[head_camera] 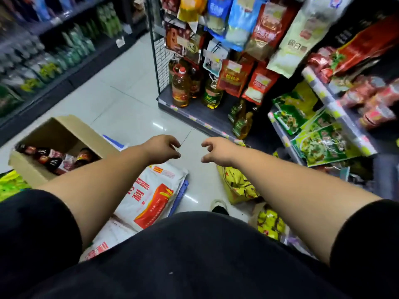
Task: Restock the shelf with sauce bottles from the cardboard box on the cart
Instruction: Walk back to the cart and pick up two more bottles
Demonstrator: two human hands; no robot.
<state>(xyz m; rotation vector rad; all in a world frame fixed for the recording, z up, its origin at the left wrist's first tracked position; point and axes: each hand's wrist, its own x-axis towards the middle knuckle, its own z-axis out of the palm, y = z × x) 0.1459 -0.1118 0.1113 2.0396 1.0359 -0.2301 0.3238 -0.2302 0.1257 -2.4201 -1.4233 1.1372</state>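
An open cardboard box sits low at the left, with several dark sauce bottles with red labels lying inside. My left hand hangs over the floor just right of the box, fingers curled loosely and holding nothing. My right hand is level with it, a short gap between them, also empty with fingers apart. Both forearms reach forward from black sleeves. The shelf on the right holds packets and jars.
A white and red sack lies below my arms on a blue cart edge. Yellow packets lie on the floor at the right. Oil bottles stand on a low end rack. Green goods fill the left shelving. Pale tiled floor runs ahead.
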